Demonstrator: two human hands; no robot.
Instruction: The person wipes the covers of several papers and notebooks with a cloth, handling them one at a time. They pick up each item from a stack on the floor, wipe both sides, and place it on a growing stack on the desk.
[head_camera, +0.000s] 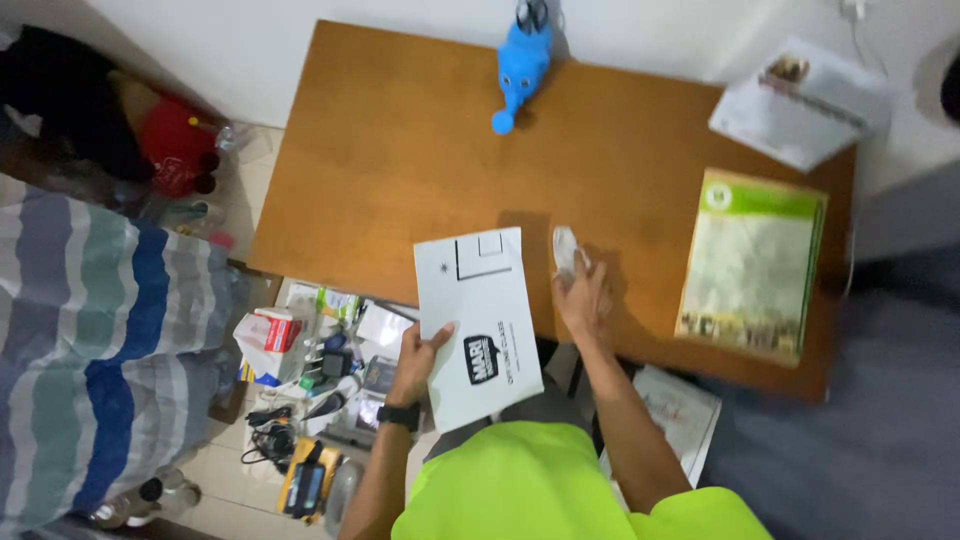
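1. The left hand (416, 352) holds a white sheet of card (478, 325) by its left edge, thumb on top, grip closed on it; the card overhangs the near edge of the tabletop (400, 150).
2. The right hand (585, 300) presses a small pale cloth (565, 248) flat on the tabletop, just right of the card (whether the fingers curl around it, I cannot tell).
3. A green-edged book (752, 265) lies near the right edge.
4. A white booklet (800, 105) sits at the far right corner.
5. A blue toy elephant (522, 65) stands at the far edge.
6. On the floor to the left lie small boxes and gadgets (320, 380) beside a striped bed cover (100, 340).
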